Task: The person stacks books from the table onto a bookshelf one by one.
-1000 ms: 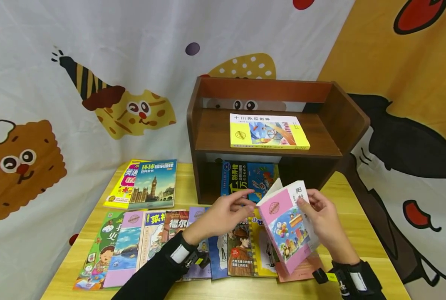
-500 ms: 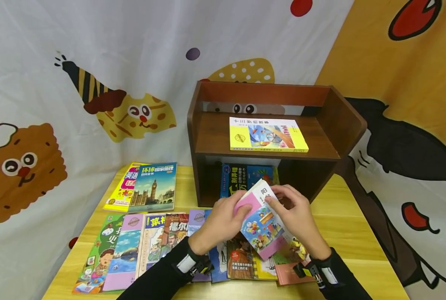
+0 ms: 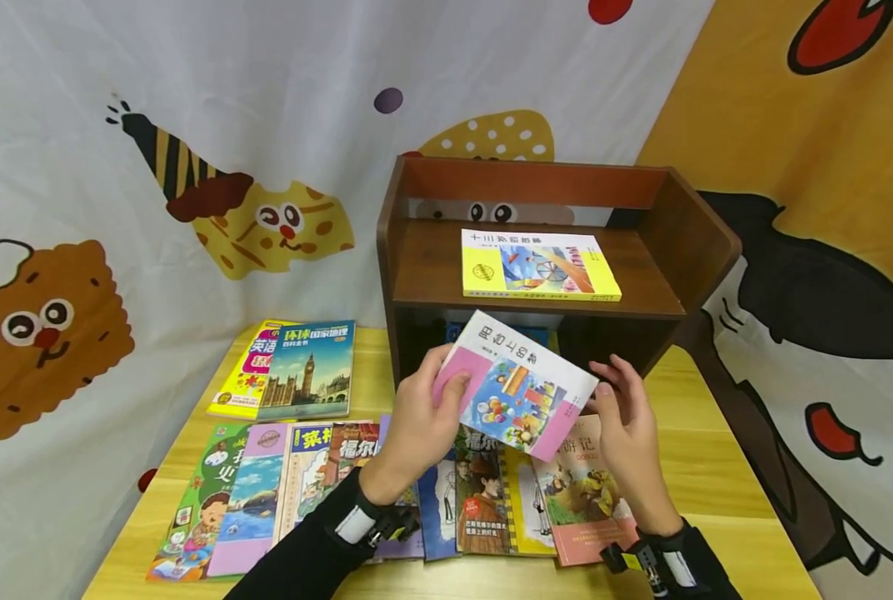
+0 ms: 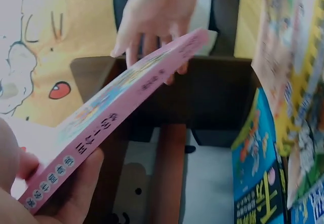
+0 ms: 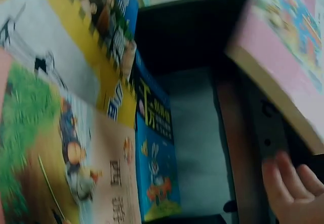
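Note:
A pink-and-white book (image 3: 517, 387) with a balloon picture on its cover is tilted in front of the shelf. My left hand (image 3: 424, 417) grips its left end, thumb on the cover. In the left wrist view the pink spine of the book (image 4: 119, 115) faces the camera. My right hand (image 3: 630, 446) is beside the book's right corner, fingers loosely bent; in the right wrist view the right hand's fingertips (image 5: 291, 183) show apart from the book (image 5: 283, 77). Below lies a book with a reddish lower cover (image 3: 585, 500).
A brown two-tier shelf (image 3: 424, 267) stands behind; a yellow-and-white book (image 3: 540, 267) lies on its upper board. A blue book (image 5: 157, 168) lies in the lower compartment. Several overlapping books, including a green one (image 3: 199, 517), line the table front. A blue-green book (image 3: 307, 371) overlaps a yellow one at left.
The pink-and-white book has passed from my right hand to my left, turned toward horizontal and risen slightly. My right hand has let go and moved off to the right.

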A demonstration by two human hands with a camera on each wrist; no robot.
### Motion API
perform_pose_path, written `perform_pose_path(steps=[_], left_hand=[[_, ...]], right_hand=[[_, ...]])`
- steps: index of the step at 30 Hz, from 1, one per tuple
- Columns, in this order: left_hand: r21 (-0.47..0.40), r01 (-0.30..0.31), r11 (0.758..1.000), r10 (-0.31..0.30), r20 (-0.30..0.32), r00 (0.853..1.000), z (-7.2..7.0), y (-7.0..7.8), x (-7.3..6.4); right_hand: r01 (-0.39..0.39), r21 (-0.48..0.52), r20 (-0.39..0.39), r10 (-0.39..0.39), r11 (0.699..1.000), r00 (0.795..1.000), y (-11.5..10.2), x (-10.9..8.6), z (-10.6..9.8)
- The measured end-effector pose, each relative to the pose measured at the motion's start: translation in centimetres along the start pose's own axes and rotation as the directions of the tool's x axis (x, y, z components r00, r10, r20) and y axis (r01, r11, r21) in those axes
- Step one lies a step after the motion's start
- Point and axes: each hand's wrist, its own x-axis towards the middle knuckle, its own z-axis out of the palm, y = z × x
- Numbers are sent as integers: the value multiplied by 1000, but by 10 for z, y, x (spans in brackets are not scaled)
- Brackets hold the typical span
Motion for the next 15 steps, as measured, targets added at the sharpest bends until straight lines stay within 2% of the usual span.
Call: perform_pose_path(steps=[3, 7, 11, 15], left_hand=[[-98, 46, 994, -51, -51, 997, -5, 15, 3], [-199, 104, 974, -120, -66, 991, -8, 27, 5], [-242, 146, 959, -160, -39, 986, -7, 28, 3], [-257, 156, 954, -160, 4, 987, -5, 26, 0]], right_hand=[[-60, 67, 57, 56, 996, 997, -4, -5, 3], [-125, 155, 158, 101, 980, 982, -9, -12, 10], [-97, 325, 221, 24, 941, 975, -12, -19, 19], [-17, 422, 196, -73, 906, 978, -17, -21, 23]])
